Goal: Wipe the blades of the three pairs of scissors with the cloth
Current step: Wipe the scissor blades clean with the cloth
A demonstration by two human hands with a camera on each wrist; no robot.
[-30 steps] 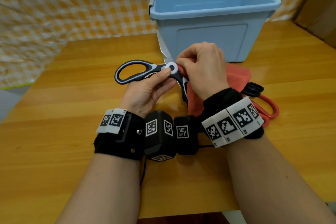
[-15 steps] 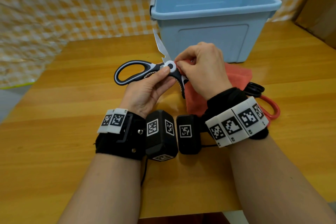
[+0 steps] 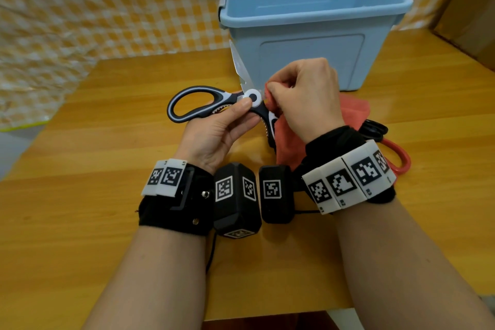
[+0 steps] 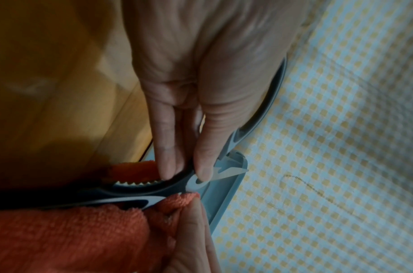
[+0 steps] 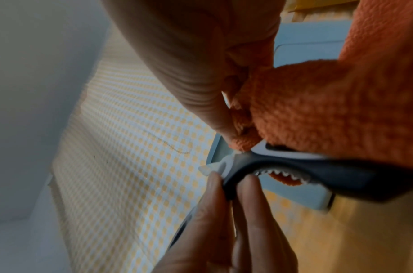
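Just beside the left hand [image 3: 214, 131] fingertips pinching the black-handled scissors [image 3: 211, 103] at the pivot, the right hand [image 3: 302, 99], pinching the orange cloth [image 3: 288, 139], has slid back from blade to pivot, likely finishing a stroke.

Head view bright, sharp; wrist views dim, blurred

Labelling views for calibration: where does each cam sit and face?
Head: on the head, facing down-forward; both forearms, black-and-grey kitchen scissors, light blue plastic bin.
Left wrist: along left hand towards scissors pivot.
Right wrist: along right hand pinching orange terry cloth.
All views share scissors and cloth.
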